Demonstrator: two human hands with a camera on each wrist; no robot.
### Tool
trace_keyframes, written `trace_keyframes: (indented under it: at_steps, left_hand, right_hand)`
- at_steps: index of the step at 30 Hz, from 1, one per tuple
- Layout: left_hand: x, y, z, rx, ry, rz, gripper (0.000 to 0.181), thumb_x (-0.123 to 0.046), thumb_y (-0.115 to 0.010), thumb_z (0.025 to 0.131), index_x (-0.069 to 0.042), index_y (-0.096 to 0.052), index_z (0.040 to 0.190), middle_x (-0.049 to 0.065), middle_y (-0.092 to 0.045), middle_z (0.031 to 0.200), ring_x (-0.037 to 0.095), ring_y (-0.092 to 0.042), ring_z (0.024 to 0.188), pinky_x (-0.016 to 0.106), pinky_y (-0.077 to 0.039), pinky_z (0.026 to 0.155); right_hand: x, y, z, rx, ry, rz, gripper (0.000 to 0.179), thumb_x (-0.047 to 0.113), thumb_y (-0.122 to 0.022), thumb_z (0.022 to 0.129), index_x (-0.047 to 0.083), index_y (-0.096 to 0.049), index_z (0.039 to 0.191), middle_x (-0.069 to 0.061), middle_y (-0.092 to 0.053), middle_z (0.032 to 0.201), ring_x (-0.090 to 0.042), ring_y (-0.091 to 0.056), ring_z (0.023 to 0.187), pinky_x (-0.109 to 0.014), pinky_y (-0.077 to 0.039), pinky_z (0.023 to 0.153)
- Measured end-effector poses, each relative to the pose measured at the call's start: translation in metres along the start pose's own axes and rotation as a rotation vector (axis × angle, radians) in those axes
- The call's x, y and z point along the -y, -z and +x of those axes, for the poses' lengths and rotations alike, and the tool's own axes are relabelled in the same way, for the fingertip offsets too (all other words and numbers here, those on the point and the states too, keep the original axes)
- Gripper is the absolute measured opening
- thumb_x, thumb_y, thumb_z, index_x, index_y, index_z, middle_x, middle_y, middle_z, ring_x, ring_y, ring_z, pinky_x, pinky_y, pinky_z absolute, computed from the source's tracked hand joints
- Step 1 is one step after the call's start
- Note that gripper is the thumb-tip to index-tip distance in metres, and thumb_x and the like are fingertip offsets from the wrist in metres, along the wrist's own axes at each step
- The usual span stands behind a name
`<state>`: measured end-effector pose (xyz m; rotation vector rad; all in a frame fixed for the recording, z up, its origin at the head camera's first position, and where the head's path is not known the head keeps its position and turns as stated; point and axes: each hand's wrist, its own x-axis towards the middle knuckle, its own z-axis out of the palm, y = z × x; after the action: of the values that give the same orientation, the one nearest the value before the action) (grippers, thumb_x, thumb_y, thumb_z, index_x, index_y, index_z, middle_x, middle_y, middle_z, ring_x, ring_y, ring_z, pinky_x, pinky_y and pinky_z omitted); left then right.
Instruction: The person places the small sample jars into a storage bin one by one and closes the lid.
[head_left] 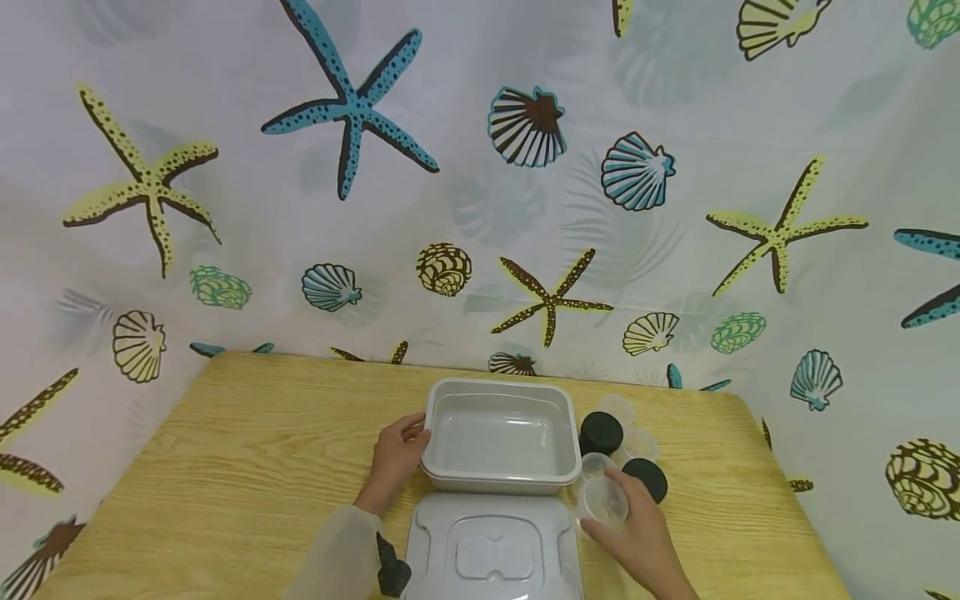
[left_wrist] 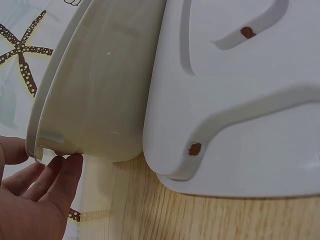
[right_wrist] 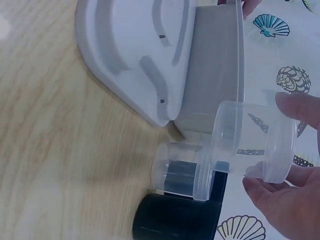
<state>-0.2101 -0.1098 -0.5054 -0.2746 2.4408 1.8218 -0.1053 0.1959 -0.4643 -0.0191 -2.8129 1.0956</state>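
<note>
Gripping a clear jar, right fingers; pinching the white tub by its rim, left fingers.

In front of me a pale cloth hangs as backdrop, carrying round to my left and right. Seaside print: blue starfish high, left of centre; yellow starfish farther left, another to the right; brown starfish low, near middle; scallop shells outlined in blue, yellow, brown; faint grey fronds between. Below, my desk: yellowish, wood-grained, far corners rounded. Light soft; in the right wrist view I note a whitish glare on the desk
</note>
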Motion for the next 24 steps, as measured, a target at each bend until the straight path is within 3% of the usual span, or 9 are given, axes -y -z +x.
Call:
trace_keyframes:
  at_steps: [6, 12, 24]
  left_hand:
    - [0.001, 0.0, 0.002, -0.007, 0.006, -0.01, 0.039, -0.012, -0.052, 0.097, -0.001, -0.051, 0.135, 0.022, -0.061, 0.123, 0.029, -0.063, 0.105, 0.03, -0.055, 0.077]
    - [0.001, 0.0, 0.002, -0.008, 0.023, -0.013, 0.039, -0.012, -0.052, 0.096, -0.002, -0.051, 0.135, 0.023, -0.06, 0.123, 0.025, -0.063, 0.1, 0.026, -0.053, 0.07]
    - [0.002, -0.001, 0.001, -0.016, 0.01, -0.008, 0.04, -0.011, -0.052, 0.096, 0.0, -0.051, 0.134, 0.023, -0.061, 0.123, 0.03, -0.063, 0.106, 0.029, -0.055, 0.073]
  right_hand:
    - [0.006, -0.001, 0.011, 0.004, -0.023, 0.029, 0.068, 0.019, -0.083, 0.07, 0.004, -0.054, 0.129, -0.016, -0.059, 0.123, -0.031, -0.057, 0.11, -0.048, -0.048, 0.09]
    - [0.012, -0.001, 0.019, -0.012, 0.023, 0.063, 0.067, 0.015, -0.084, 0.068, 0.002, -0.055, 0.127, -0.018, -0.059, 0.123, -0.032, -0.058, 0.109, -0.046, -0.048, 0.089]
    - [0.029, 0.006, 0.027, 0.006, 0.064, 0.067, 0.066, 0.018, -0.084, 0.069, 0.005, -0.055, 0.128, -0.016, -0.059, 0.126, -0.03, -0.057, 0.11, -0.047, -0.047, 0.089]
